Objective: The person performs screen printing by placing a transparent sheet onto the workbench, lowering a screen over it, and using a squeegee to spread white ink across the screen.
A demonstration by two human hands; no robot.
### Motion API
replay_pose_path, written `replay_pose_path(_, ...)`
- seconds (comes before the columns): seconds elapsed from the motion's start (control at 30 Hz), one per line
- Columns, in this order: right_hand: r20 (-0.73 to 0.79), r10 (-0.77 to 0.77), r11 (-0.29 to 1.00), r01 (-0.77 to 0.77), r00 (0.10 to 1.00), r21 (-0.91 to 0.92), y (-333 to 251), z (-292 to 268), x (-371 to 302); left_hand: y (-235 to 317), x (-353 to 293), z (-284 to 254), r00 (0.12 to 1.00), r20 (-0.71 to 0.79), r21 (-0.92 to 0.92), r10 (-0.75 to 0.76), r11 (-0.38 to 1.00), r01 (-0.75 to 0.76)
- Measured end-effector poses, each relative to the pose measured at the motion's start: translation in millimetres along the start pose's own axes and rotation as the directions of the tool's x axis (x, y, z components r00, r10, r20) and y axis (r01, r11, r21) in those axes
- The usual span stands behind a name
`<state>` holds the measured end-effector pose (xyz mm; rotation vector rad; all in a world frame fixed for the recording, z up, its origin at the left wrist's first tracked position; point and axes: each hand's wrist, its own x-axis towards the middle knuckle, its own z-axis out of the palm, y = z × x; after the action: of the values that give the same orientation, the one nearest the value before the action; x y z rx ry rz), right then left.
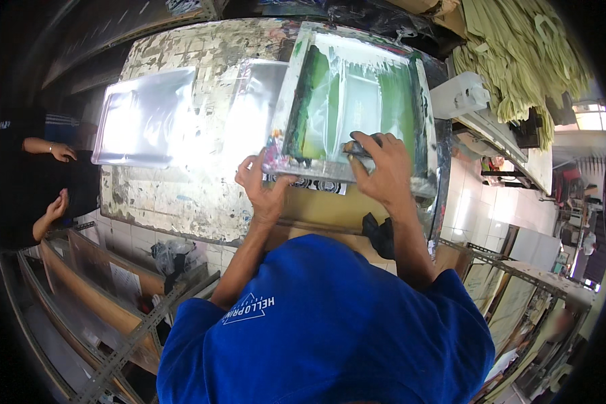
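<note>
Far L, past the worktop's L edge, a co-worker (7, 175) in dark clothes, half lost in shadow, head not visible; 2 hands (62, 151) show. Below, a metal rack (101, 283) w/ boards, too overlapped to count. Worktop (161, 195) is pale, flaked & paint-spattered. On it, 2 shiny clear plastic piles: one (145, 121) by the L edge, the other (246, 101) mid-top, partly behind the frame; glare hides detail. Left hand (262, 188) part-open, thumb & fingers spread, touching the frame's near L corner; can't tell if it grips. 1 screen frame (291, 87) at the worktop's R end, green mesh (397, 94) streaked w/ white. Under its near edge, 1 printed strip (330, 186), mostly covered, on a yellowish panel (337, 209). Right hand (387, 168) curled, thumb & fingers pinching 1 dark lump (355, 148) over the mesh; kind unclear b/c fingers cover it. 1 black cloth (380, 236) by the near R corner. Beyond the R edge: pale-green bundles (518, 47) hanging, cut off up top; tiled floor (461, 202).
</note>
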<state>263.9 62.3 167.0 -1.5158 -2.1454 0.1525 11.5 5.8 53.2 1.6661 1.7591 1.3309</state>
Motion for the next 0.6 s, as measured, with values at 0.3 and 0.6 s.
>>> replay_pose_path(0.3, -0.375, -0.257, 0.964, 0.207, 0.891, -0.168, -7.0, -95.4, 104.2, 75.6, 99.7, -20.3, 0.964, -0.176, -0.282, 0.2, 0.928, -0.244)
replay_pose_path(0.6, -0.335, -0.13, 0.989, 0.146, 0.933, 0.023, -25.1, -150.1, 168.2, -43.4, 43.0, 3.1, 0.994, -0.063, 0.657, -0.092, 0.745, 0.111)
